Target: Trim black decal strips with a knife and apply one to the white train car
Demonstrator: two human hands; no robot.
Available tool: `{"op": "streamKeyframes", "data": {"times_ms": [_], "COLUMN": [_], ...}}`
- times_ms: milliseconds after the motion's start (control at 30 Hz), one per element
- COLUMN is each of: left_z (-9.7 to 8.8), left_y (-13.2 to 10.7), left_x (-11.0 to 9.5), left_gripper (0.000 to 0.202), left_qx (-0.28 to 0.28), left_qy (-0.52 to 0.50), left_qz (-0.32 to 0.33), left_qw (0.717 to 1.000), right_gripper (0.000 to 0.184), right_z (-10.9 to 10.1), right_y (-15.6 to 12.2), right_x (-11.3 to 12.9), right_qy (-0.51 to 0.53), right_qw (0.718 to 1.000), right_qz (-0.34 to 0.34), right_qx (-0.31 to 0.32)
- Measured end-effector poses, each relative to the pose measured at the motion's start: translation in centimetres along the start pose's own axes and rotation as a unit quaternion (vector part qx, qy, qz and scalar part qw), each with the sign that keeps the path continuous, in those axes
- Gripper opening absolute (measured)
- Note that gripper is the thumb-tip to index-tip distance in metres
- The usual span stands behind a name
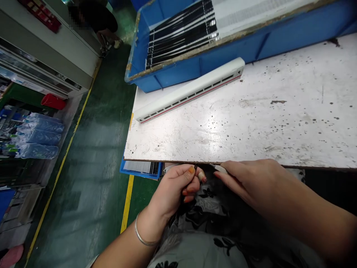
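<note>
- The left hand (173, 190) is curled nearly closed, its thumb and fingertips (191, 170) pinching a small dark piece (196, 172). The piece is too small to identify.
- The right hand (248, 182) is also nearly closed, holding a pale strip (220, 168) between thumb and forefinger.
- The two hands are close together and just below the tabletop's near edge. The pale strip lies roughly level along that edge, with its free end pointing toward the small dark piece. They are near each other, not visibly touching, and each is closest to the hand holding it.
- A metal bangle (143, 232) circles the left wrist, and black-and-white patterned clothing (208, 208) lies beneath the hands.
- Just left of the hands, a small blue tray (141, 168) of striped sheets sits below the edge.
- Beyond the hands, the scuffed white tabletop (279, 130) carries a long white slotted bar (189, 89) with a red line, lying at a slant.
- Farther out, a blue crate (173, 72) holds black-and-white strips (181, 35).
- To the left, a green floor (97, 167) has yellow lines, and a co-worker (95, 18) stands at the top of the view, apart from these hands.
</note>
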State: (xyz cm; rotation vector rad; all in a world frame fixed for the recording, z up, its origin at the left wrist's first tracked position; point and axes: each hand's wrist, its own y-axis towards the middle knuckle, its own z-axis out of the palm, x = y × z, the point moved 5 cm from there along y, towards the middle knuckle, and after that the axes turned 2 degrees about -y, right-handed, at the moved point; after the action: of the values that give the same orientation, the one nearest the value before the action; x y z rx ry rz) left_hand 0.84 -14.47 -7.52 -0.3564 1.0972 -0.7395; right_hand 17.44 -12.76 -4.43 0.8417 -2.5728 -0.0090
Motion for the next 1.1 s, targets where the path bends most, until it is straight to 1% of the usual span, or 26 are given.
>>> {"op": "streamKeyframes", "data": {"times_ms": [67, 100, 200, 267, 333, 433, 533, 667, 733, 800, 900, 1000, 1100], "left_z": [0.4, 0.7, 1.6, 2.0, 2.4, 2.8, 2.7, 2.3, 2.2, 2.3, 2.7, 3.3, 3.9], "left_y": [-0.8, -1.2, -2.4, -3.1, -3.8, -4.6, -5.2, -6.0, -6.5, -7.2, -8.2, -9.1, -9.9], "left_x": [-0.9, -1.4, -2.7, -3.3, -3.7, -4.0, -4.0, -4.8, -5.6, -6.6, -8.4, -10.2, -11.8], "left_gripper": [0.029, 0.031, 0.032, 0.032, 0.031, 0.030, 0.030, 0.031, 0.032, 0.033, 0.033, 0.032, 0.030], "left_qx": [0.030, 0.043, 0.063, 0.066, 0.072, 0.080, 0.065, 0.030, 0.018, 0.006, 0.004, 0.021, 0.033], "left_qy": [-0.017, -0.015, 0.003, 0.017, 0.028, 0.047, 0.063, 0.072, 0.095, 0.130, 0.157, 0.140, 0.099], "left_qz": [0.011, 0.021, 0.045, 0.058, 0.071, 0.089, 0.115, 0.172, 0.202, 0.234, 0.280, 0.316, 0.346], "left_qw": [0.999, 0.999, 0.997, 0.996, 0.995, 0.992, 0.989, 0.982, 0.975, 0.963, 0.947, 0.938, 0.932], "right_gripper": [0.042, 0.038, 0.012, 0.020, 0.026, 0.031, 0.032, 0.030, 0.025, 0.022, 0.030, 0.036, 0.041], "right_z": [-0.8, -1.2, -2.1, -2.5, -2.8, -3.0, -3.1, -3.4, -3.6, -3.8, -4.2, -4.7, -5.1], "right_y": [0.5, 0.7, 1.0, 1.0, 1.0, 1.0, 0.6, -0.5, -1.0, -1.2, -0.8, 0.2, 1.4], "right_x": [-0.5, -0.6, -0.2, 0.4, 1.4, 3.0, 4.3, 5.2, 5.2, 4.6, 2.8, -0.1, -3.5], "right_qy": [0.094, 0.146, 0.261, 0.303, 0.333, 0.368, 0.382, 0.333, 0.299, 0.239, 0.072, -0.028, -0.118], "right_qw": [0.994, 0.986, 0.957, 0.940, 0.928, 0.918, 0.913, 0.924, 0.934, 0.953, 0.982, 0.984, 0.977], "right_qz": [0.051, 0.069, 0.099, 0.109, 0.104, 0.074, 0.041, -0.005, -0.003, 0.017, 0.026, 0.009, 0.023], "right_qx": [-0.029, -0.042, -0.084, -0.115, -0.130, -0.129, -0.139, -0.188, -0.195, -0.186, -0.173, -0.178, -0.177]}}
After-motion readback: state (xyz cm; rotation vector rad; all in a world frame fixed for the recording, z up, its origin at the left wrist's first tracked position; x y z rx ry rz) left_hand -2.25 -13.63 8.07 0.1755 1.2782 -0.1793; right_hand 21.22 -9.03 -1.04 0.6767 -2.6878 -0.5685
